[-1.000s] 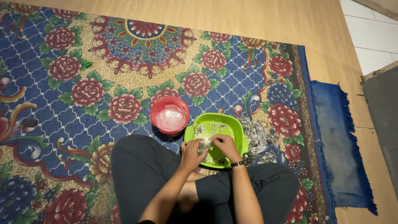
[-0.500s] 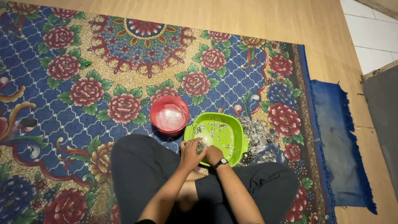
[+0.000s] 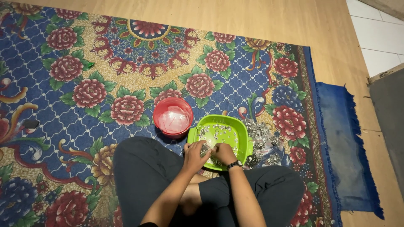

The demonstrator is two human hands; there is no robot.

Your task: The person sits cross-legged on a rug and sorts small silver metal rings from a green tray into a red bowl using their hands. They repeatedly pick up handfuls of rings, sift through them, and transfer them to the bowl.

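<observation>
Hands meet at lower centre, left hand (image 3: 194,154) and right hand (image 3: 224,153) pinching small metal pieces (image 3: 219,133) over green tray (image 3: 245,138); much unsorted pile (image 3: 263,145) remains, red bowl (image 3: 173,120) partly filled.

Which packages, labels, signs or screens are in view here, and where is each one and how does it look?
No labels, signs or screens show.
Clear plastic bag: on the carpet right of the green tray, flat, holding small silvery pieces.
Red round bowl: left of the tray, whitish inside.
Left hand and right hand: close together over the tray's near edge.
</observation>
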